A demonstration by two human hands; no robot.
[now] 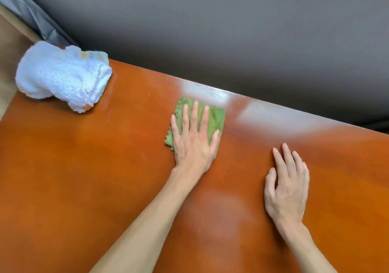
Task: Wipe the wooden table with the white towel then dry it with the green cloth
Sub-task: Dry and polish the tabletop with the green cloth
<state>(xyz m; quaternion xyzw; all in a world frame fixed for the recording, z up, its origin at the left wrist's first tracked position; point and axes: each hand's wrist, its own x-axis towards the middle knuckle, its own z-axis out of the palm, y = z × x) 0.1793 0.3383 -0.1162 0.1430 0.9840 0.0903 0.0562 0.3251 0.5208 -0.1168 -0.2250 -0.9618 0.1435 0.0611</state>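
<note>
Grey wall [231,30] is backing the far edge of the wooden table [73,188], whose orange-brown top is showing pale glare patches along that edge. Your left hand [194,144] is lying flat with its fingers [194,114] straight and slightly spread, pressing the green cloth [216,116] onto the tabletop near the far edge; the cloth is showing past the fingertips and on both sides of the hand. Your right hand [288,186] is resting palm down on bare wood, fingers straight and close together, holding nothing, well apart from the cloth. At the table's far left corner, the white towel [63,74] is sitting bunched in a heap, partly overhanging the edge, untouched by either hand.
</note>
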